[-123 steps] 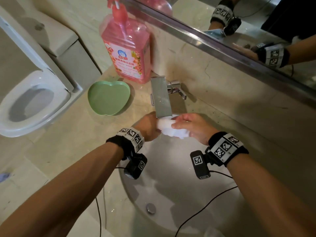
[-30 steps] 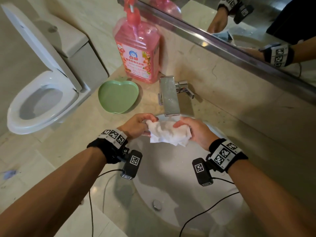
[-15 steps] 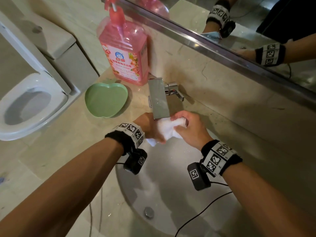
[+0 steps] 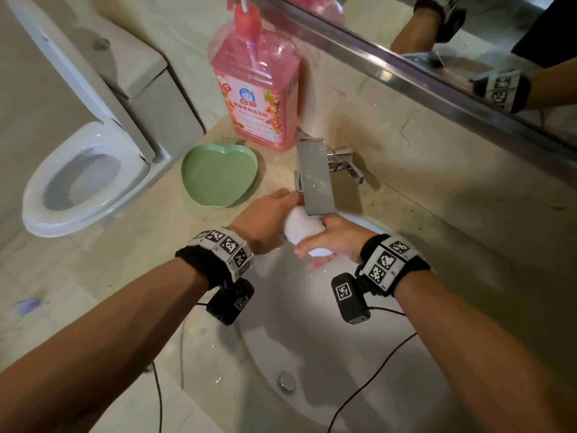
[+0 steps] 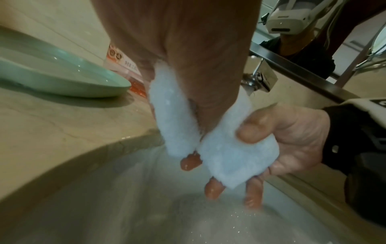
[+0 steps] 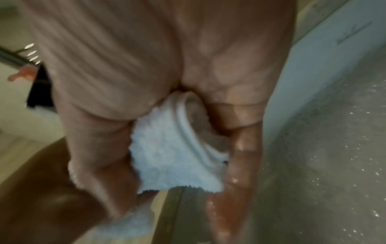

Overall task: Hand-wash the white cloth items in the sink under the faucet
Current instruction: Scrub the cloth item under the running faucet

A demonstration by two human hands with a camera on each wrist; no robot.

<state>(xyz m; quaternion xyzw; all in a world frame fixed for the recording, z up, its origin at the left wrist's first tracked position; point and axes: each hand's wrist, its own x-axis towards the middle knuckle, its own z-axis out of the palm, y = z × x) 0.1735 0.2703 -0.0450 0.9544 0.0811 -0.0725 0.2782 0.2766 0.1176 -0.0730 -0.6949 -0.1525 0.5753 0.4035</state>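
Observation:
A wet white cloth (image 4: pixel 300 229) is bunched up just under the spout of the flat steel faucet (image 4: pixel 314 176), over the white sink (image 4: pixel 315 335). My left hand (image 4: pixel 269 220) grips its left side from above. My right hand (image 4: pixel 326 245) holds the lower end, fingers under it. In the left wrist view the right thumb (image 5: pixel 250 130) presses into the cloth (image 5: pixel 229 155), and wet fingertips stick out beneath. The right wrist view is blurred and shows the cloth (image 6: pixel 173 148) squeezed between both hands. Droplets speckle the basin.
A pink soap bottle (image 4: pixel 259 89) and a green apple-shaped dish (image 4: pixel 218 175) stand on the counter left of the faucet. A toilet (image 4: pixel 84 179) is further left. The mirror (image 4: pixel 468 42) runs along the back wall. The drain (image 4: pixel 287 381) lies near the front of the basin.
A second ago the cloth was spread loosely between my hands; now it is squeezed into a ball under the spout. My right hand has dropped lower, beneath the cloth.

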